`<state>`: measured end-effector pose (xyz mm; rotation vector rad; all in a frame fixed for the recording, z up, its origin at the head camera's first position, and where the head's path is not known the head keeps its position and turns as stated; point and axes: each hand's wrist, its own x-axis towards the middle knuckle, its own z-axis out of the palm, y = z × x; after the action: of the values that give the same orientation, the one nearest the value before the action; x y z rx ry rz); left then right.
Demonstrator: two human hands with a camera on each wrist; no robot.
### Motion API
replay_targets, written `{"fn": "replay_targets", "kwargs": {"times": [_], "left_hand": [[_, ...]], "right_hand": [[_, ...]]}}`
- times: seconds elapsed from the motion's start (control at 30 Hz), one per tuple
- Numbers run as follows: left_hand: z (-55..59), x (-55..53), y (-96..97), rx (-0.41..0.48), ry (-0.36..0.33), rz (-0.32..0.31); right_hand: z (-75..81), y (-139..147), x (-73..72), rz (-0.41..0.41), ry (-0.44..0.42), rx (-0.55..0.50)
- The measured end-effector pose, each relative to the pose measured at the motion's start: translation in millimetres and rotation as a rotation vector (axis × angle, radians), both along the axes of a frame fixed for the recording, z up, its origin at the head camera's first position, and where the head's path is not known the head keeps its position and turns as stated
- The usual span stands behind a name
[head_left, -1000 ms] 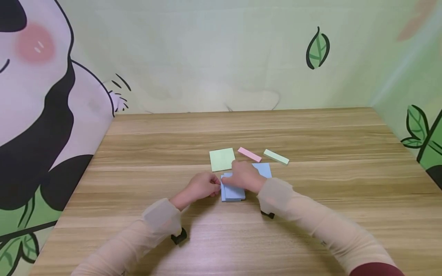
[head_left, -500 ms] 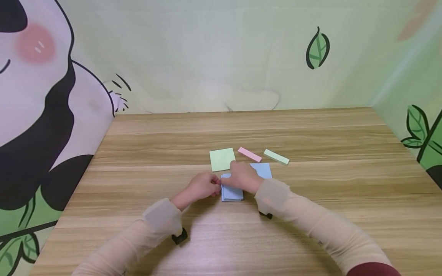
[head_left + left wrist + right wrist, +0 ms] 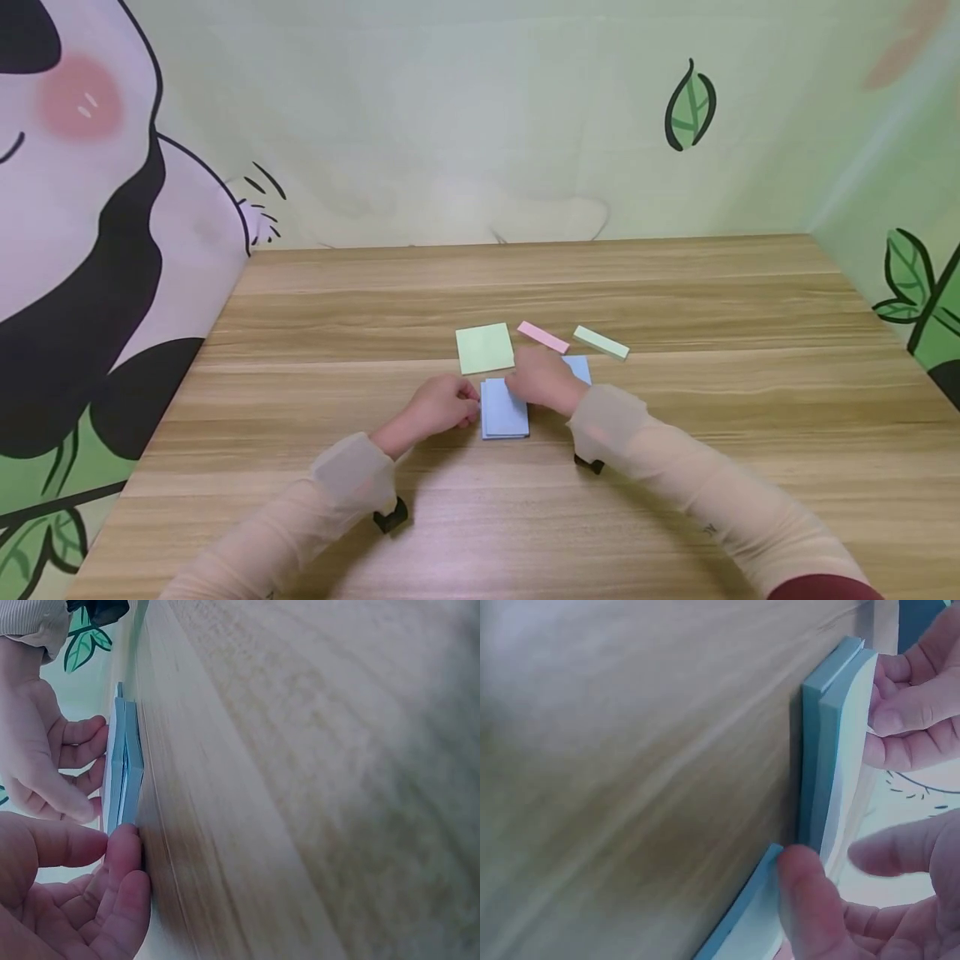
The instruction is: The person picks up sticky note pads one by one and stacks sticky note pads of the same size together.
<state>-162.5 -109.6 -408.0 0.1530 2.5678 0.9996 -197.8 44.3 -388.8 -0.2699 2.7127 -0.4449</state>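
Two blue sticky note pads [image 3: 506,412] lie stacked on the table, their edges slightly out of line. My left hand [image 3: 435,404] is at the stack's left edge, its thumb and forefinger pinching an edge of the pads [image 3: 124,765]. Over the stack's far right corner is my right hand [image 3: 546,379]; in the right wrist view its thumb and forefinger stand apart, with a fingertip beside the pads. Another blue pad [image 3: 579,367] lies partly hidden behind the right hand.
A square green sticky note pad [image 3: 483,348] lies just beyond the stack. A narrow pink strip pad [image 3: 543,337] and a narrow pale green one [image 3: 600,342] lie to its right. A patterned wall backs the wooden table [image 3: 337,308].
The upper blue pad has shifted left, more in line with the lower one. My right hand first moved left with it, then drew back to the right. My left hand has barely moved.
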Motion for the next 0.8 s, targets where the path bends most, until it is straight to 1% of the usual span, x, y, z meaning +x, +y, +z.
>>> {"fn": "replay_targets", "kwargs": {"times": [0.17, 0.37, 0.5, 0.8], "left_hand": [[-1.1, -1.4, 0.9, -0.010, 0.003, 0.004], [-0.7, -2.1, 2.6, 0.007, -0.001, 0.015], [-0.8, -2.1, 3.2, 0.014, -0.002, 0.021], [-0.8, -2.9, 2.7, 0.015, 0.003, 0.019]], "right_hand": [[1.0, 4.0, -1.5, 0.001, -0.020, -0.029], [-1.6, 4.5, -2.3, 0.004, -0.018, -0.044], [-3.4, 4.0, -2.5, 0.018, 0.004, -0.047], [-6.6, 3.0, -2.6, 0.053, 0.091, -0.078]]}}
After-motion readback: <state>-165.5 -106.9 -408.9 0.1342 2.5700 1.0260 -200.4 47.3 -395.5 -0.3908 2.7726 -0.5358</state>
